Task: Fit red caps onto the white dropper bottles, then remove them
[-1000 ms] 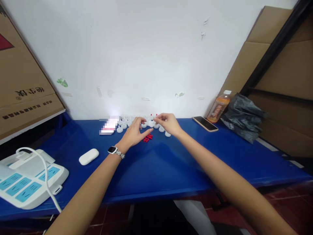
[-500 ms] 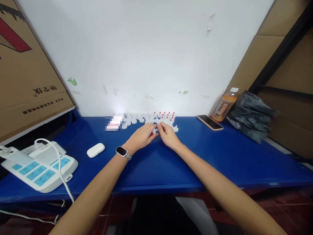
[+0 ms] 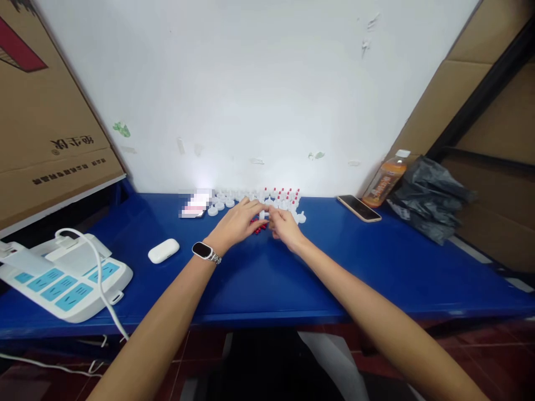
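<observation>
My left hand, with a watch on the wrist, and my right hand meet at the back middle of the blue table. Their fingertips pinch together around a small white cap piece. Just below the fingers lies a little heap of small red pieces. Behind the hands stand rows of white caps, and several on the right carry red tips. What each finger grips exactly is too small to make out.
A white earbud case and a white power strip with blue sockets lie at left. A phone, an orange drink bottle and a black bag sit at right. Cardboard boxes lean on both sides.
Both hands drew back from the cap rows toward the red heap and closed together; the right hand came left and down. The camera view shifted slightly.
</observation>
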The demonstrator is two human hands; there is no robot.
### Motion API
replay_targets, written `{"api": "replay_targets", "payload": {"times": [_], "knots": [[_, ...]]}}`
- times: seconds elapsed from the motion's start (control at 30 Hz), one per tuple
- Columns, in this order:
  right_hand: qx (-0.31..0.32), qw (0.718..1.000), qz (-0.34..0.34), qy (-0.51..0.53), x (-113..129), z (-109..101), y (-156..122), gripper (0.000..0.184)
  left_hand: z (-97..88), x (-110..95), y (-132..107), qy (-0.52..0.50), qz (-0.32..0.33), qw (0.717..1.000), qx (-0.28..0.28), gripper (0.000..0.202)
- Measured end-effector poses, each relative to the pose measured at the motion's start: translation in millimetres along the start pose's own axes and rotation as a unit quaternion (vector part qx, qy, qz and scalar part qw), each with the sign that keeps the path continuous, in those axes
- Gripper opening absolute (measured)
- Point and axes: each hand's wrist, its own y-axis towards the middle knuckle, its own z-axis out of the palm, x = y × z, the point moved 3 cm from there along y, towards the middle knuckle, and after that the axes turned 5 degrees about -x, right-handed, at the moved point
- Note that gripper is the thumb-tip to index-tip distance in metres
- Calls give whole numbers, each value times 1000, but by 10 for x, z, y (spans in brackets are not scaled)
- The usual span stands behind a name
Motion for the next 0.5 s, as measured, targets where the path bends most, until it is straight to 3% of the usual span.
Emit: {"api": "replay_targets", "payload": {"times": [0.1, 0.2, 0.33, 0.5], "knots": [[-31, 995, 71, 66, -34, -140, 5, 38, -117, 202, -65, -5, -36, 998, -55, 26], [-66, 997, 22, -12, -36, -335, 33, 39, -204, 500, -180, -7, -139, 985, -106, 33], [-30, 965, -132, -223, -20, -292, 87, 29, -56, 654, -250, -72, -191, 977, -55, 38], [51, 915, -181, -357, -19, 4, 176, 20, 146, 581, -235, -118, -205, 972, -10, 41]]}}
